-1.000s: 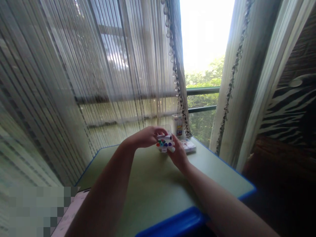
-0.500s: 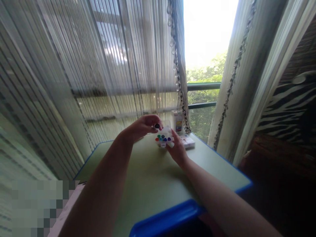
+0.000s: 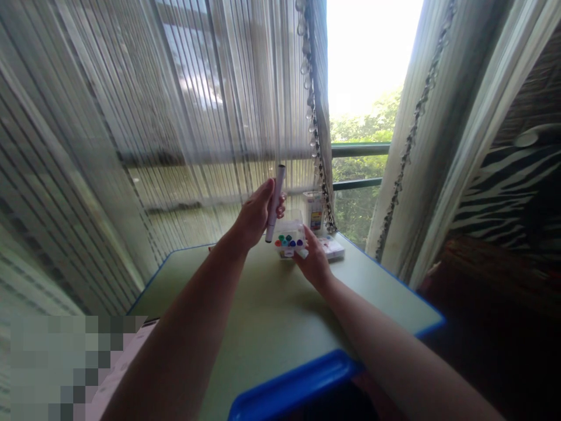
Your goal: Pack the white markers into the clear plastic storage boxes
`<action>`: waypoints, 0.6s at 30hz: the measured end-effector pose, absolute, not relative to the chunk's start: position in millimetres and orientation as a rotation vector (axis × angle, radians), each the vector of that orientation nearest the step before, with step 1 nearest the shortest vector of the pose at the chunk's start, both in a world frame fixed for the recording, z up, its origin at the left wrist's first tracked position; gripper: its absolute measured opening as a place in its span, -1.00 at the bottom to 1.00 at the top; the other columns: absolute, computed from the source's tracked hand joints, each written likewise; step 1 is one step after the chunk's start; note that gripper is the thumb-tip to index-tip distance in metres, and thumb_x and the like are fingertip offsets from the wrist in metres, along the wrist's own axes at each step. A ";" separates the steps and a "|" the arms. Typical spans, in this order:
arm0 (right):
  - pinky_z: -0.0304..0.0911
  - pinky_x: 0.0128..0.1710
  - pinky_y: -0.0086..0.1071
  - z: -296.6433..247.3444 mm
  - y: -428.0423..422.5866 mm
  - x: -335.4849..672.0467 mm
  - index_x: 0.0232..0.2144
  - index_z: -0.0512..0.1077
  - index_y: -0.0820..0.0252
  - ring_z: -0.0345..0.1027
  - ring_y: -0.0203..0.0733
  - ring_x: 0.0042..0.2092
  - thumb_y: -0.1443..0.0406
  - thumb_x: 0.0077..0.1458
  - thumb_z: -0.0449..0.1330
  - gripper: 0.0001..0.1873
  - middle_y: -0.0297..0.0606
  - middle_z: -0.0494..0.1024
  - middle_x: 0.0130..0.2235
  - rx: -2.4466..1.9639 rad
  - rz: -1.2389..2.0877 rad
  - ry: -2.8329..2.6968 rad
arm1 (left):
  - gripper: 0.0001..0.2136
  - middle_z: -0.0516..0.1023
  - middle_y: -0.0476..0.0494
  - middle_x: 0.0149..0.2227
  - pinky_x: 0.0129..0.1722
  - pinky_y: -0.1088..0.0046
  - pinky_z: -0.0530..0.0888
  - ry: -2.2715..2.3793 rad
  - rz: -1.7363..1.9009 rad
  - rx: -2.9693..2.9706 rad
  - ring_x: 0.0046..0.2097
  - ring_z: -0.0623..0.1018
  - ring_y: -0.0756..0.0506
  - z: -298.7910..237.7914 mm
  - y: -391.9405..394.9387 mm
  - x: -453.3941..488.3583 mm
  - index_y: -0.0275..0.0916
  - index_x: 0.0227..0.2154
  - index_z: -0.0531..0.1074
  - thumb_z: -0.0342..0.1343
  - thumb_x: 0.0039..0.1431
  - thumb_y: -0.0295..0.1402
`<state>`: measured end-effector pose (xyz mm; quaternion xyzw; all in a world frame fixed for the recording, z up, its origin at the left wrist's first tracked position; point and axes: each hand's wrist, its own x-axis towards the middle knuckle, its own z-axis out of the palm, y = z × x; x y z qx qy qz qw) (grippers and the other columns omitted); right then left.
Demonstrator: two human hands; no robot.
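Observation:
My left hand is closed around a white marker with dark ends. The marker is nearly upright, leaning a little to the right at its top. Just below and to the right is a clear plastic case holding several markers, whose coloured ends in orange, green, blue and purple face me. My right hand grips the case by its right side; some of those fingers are hidden behind it.
The pale green table has a blue edge. At its far end stand a clear container with a label and a flat white box. A blue chair back is close in front of me. Striped curtains hang beyond the table.
My left hand has risen away from the case, and the marker has turned from end-on to nearly upright. My right hand and the case have hardly moved.

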<state>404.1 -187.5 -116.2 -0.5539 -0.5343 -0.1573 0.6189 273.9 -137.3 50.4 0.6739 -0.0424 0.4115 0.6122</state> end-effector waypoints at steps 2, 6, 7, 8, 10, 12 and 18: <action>0.39 -0.11 -0.15 -115.8 -187.6 404.1 0.19 0.08 0.19 0.35 -0.05 -0.06 0.35 -0.08 0.23 -0.22 0.01 0.35 0.04 -1.275 -0.349 -1.224 | -0.76 0.38 0.01 -0.47 -0.51 0.58 0.35 -0.095 0.957 1.491 -0.52 0.36 0.12 48.0 -140.9 278.7 -0.28 -0.20 0.40 0.06 0.13 -0.24; 0.39 -0.12 -0.15 -116.6 -187.0 404.4 0.19 0.09 0.19 0.35 -0.06 -0.08 0.37 -0.09 0.23 -0.23 0.00 0.36 0.02 -1.284 -0.334 -1.209 | -0.78 0.46 0.01 -0.34 -0.28 0.48 0.45 -0.165 0.953 1.486 -0.35 0.48 0.07 40.5 -143.1 284.9 -0.21 -0.23 0.36 0.18 0.03 -0.34; 0.39 -0.12 -0.15 -117.0 -186.7 404.7 0.18 0.09 0.19 0.35 -0.06 -0.08 0.37 -0.08 0.23 -0.24 -0.01 0.37 0.01 -1.288 -0.331 -1.206 | -0.76 0.48 0.00 -0.31 -0.23 0.43 0.46 -0.177 0.939 1.516 -0.30 0.51 0.04 38.5 -142.7 285.6 -0.20 -0.24 0.35 0.20 0.00 -0.34; 0.38 -0.12 -0.15 -117.2 -186.5 405.0 0.18 0.09 0.19 0.35 -0.06 -0.08 0.37 -0.08 0.22 -0.24 -0.01 0.38 0.00 -1.291 -0.326 -1.207 | -0.74 0.49 -0.01 -0.29 -0.20 0.40 0.46 -0.178 0.923 1.562 -0.26 0.52 0.02 36.7 -142.0 286.0 -0.20 -0.26 0.35 0.23 -0.03 -0.33; 0.36 -0.07 -0.13 -117.2 -186.3 405.4 0.18 0.09 0.18 0.35 -0.05 -0.06 0.36 -0.06 0.21 -0.27 -0.02 0.38 0.01 -1.297 -0.329 -1.213 | -0.70 0.50 -0.02 -0.31 -0.21 0.41 0.47 -0.159 0.900 1.676 -0.26 0.52 0.01 33.8 -139.5 286.3 -0.23 -0.30 0.34 0.29 -0.11 -0.34; 0.32 -0.03 -0.10 -116.5 -186.5 405.3 0.18 0.09 0.17 0.34 -0.03 -0.03 0.35 -0.06 0.21 -0.27 -0.02 0.36 0.04 -1.297 -0.335 -1.222 | -0.68 0.49 0.00 -0.38 -0.28 0.47 0.47 -0.134 0.933 1.760 -0.32 0.52 0.03 32.3 -135.9 286.3 -0.26 -0.34 0.34 0.32 -0.16 -0.34; 0.38 -0.12 -0.15 -117.6 -185.5 404.6 0.21 0.05 0.17 0.36 -0.04 -0.06 0.34 -0.07 0.22 -0.21 0.01 0.35 0.06 -1.276 -0.320 -1.210 | -0.72 0.48 0.02 -0.44 -0.38 0.56 0.46 -0.092 1.141 1.826 -0.39 0.49 0.07 36.0 -125.9 283.8 -0.28 -0.37 0.34 0.29 -0.15 -0.37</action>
